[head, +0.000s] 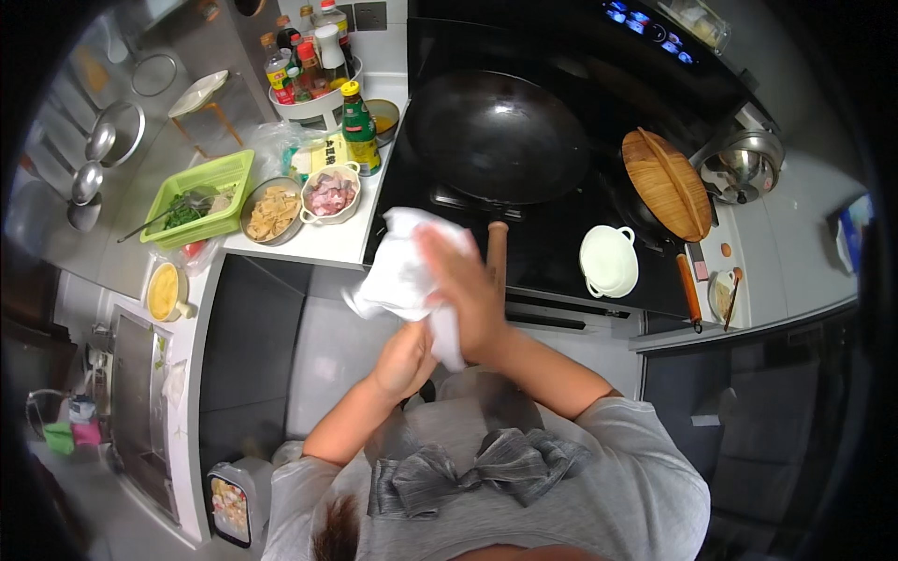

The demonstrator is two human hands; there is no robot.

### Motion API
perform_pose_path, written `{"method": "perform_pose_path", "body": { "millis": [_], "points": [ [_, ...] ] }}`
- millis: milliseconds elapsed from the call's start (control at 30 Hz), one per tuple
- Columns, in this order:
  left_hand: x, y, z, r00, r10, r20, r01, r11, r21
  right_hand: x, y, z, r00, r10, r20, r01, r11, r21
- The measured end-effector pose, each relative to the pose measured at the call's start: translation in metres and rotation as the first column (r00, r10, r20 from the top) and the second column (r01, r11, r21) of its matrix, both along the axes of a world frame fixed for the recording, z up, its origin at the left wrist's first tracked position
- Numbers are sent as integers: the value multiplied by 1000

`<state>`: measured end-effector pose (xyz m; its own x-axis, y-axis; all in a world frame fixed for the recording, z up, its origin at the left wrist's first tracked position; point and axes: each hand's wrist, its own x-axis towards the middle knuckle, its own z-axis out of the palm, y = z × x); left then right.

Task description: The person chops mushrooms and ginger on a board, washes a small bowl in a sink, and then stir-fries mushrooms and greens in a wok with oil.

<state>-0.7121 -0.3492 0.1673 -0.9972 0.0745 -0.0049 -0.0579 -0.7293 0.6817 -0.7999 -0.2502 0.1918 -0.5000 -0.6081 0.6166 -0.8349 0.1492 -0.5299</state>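
A crumpled white cloth (pixel 403 273), blurred by motion, is held up in front of my body. My right hand (pixel 456 287) presses on its right side with the fingers stretched out. Lower down, my left hand (pixel 405 361) is closed around the cloth's bottom part; whether anything is wrapped inside is hidden. Just beyond the cloth, the wooden handle (pixel 497 256) of a black wok (pixel 498 140) points towards me. The wok sits on the black glass cooktop (pixel 547 245), and I see no food in it.
On the left counter stand a green plastic basket (pixel 238 182) with greens, a bowl of sliced food (pixel 273 214), a dish of raw meat (pixel 330 195) and a green bottle (pixel 360 130). At right are a white two-handled dish (pixel 609 261), a wooden lid (pixel 666 184) and an orange-handled tool (pixel 689 291).
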Motion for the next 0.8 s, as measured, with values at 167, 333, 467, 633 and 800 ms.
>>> {"method": "perform_pose_path", "body": {
  "millis": [167, 333, 467, 633, 800],
  "points": [
    [-5, -21, -12, 852, -129, -508, 320, 895, 310, 4, 5, 11, 559, 513, 651, -69, 811, -581],
    [13, -2, -5, 983, -144, 114, 124, 979, 162, 39, 6, 29, 249, 408, 878, -240, 905, -353],
    [25, -13, -24, 976, -187, -112, 146, 943, -300, 48, 4, 24, 399, 440, 804, -260, 896, -361],
    [33, -13, -17, 954, -247, -169, 250, 968, -4, 57, 1, 22, 417, 434, 798, -237, 900, -366],
    [36, -18, -24, 947, -303, -109, 315, 941, 125, 64, -3, 12, 481, 399, 781, -171, 916, -363]
  ]
}}
